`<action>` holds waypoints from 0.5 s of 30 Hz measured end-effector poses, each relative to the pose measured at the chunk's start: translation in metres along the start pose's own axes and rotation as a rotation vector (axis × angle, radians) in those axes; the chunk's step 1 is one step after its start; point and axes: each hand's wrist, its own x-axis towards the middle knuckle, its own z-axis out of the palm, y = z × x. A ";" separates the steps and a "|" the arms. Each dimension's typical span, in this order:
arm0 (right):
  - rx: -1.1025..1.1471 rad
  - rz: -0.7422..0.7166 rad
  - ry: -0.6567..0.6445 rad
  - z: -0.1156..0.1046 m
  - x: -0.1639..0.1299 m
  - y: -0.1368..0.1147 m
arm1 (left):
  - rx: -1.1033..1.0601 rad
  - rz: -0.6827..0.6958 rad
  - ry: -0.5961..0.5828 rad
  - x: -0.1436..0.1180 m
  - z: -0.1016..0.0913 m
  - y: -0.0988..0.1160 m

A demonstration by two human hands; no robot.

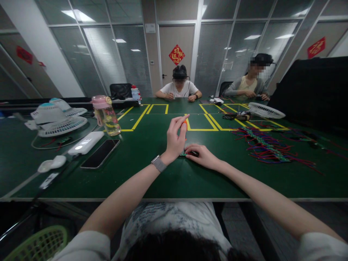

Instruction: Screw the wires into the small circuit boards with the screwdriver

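Hands meet at the middle of a green-topped table, where the left hand stands raised with fingers pinched around a slim orange-handled tool, seemingly a small screwdriver held point-down, while the right hand lies flat, fingertips pressing a small dark component with a hint of green against the matte surface; the work looks to be at the fastening stage, and the next move would call for a steady, upright tip and a firm hold below. A metal-banded watch circles the left wrist. To the right sprawls a tangle of red, blue and green wires; to the left lie a glossy black phone, a white power bank, a clear bottle with a pink cap and white ribbed fans. Two other people sit at the far edge
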 end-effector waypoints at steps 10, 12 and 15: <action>0.003 -0.007 -0.001 0.001 0.000 0.003 | 0.090 0.024 0.058 0.001 -0.001 0.002; 0.006 -0.008 -0.001 0.002 0.000 0.003 | 0.076 0.027 0.050 0.001 -0.001 0.001; 0.008 -0.007 0.002 0.001 0.000 0.002 | -0.015 0.000 -0.010 0.000 0.000 -0.002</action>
